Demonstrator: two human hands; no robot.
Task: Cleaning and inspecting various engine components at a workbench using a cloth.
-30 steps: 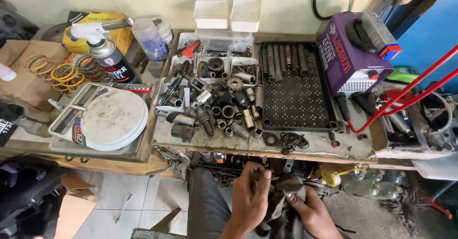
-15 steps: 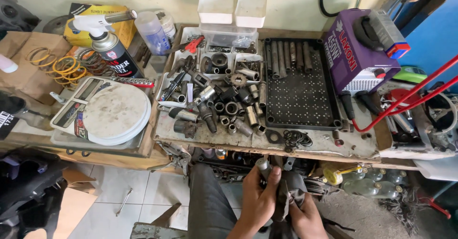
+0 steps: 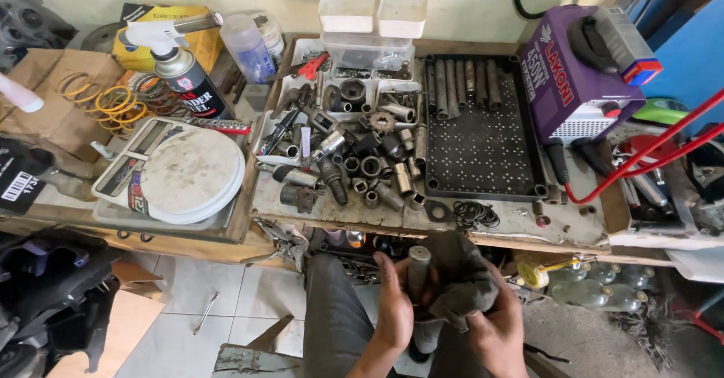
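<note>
A metal tube [image 3: 418, 271] is gripped upright in the left hand [image 3: 394, 310] below the counter [image 3: 520, 231], steadied for wiping; a dark rag [image 3: 461, 278] is clutched round it by the right hand [image 3: 494, 327].

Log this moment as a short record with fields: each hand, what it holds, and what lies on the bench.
left hand: grips an upright grey metal cylinder
right hand: holds a dark rag against the cylinder
bench, centre: pile of sockets and a black perforated tray
bench, left: round white scale, gas torch can
bench, right: purple machine
floor: wrench on tiles
</note>
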